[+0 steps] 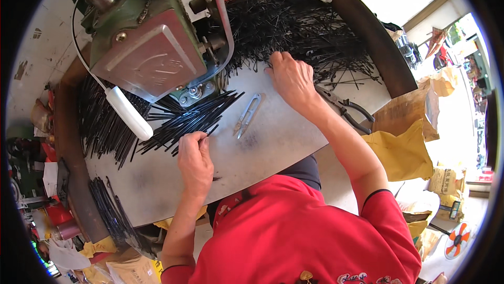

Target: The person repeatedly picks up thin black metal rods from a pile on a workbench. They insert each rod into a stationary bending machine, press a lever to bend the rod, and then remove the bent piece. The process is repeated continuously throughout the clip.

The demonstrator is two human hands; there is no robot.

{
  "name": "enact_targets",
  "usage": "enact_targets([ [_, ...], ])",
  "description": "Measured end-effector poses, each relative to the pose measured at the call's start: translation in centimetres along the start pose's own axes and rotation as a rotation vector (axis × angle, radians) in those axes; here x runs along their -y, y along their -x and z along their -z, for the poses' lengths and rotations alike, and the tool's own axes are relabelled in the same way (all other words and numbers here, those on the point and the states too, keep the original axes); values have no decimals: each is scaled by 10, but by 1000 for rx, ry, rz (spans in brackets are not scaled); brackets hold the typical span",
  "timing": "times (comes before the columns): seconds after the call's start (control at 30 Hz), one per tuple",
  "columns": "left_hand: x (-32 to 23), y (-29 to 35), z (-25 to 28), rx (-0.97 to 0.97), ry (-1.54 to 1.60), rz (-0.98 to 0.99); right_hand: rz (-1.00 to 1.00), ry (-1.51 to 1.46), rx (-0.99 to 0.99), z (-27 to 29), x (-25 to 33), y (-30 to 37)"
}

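Observation:
My left hand [195, 162] is closed in a pinch beside the near ends of a loose bunch of thin black rods [197, 118]; whatever its fingertips hold is too small to make out. Farther off, my right hand [292, 80] has its fingers curled together at the near edge of a large tangled heap of thin black pieces with bent ends [283, 24]. What lies under those fingers is hidden. Between my hands, small metal thread snips [249, 113] rest on the grey tabletop [262, 150]. Dark-handled pliers [346, 108] lie to the right of my right wrist.
A green and maroon machine [149, 55] overhangs the table's left half, with a white-handled lever [128, 113]. More straight black rods [110, 121] spread left of it, and another bundle [113, 210] lies near the left edge. A brown raised rim [375, 37] curves along the back right.

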State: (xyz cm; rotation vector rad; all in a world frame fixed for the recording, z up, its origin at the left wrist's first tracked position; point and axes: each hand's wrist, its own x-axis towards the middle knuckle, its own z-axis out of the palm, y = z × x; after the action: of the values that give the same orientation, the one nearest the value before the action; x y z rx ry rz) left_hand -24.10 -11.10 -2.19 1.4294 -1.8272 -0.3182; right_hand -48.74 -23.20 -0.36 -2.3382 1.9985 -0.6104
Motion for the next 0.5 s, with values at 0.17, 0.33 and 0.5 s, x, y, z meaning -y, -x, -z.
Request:
enact_targets([
  [0.17,-1,-2,-1,-13,-15,-35,-38,71,69,-3,1,-15],
  [0.33,3,-2,-1,-48,-27,-48,-21,-96,80,8,-3,16],
  [0.5,2,-3,2,-91,60,36,-43,-217,127,23,-9,33],
])
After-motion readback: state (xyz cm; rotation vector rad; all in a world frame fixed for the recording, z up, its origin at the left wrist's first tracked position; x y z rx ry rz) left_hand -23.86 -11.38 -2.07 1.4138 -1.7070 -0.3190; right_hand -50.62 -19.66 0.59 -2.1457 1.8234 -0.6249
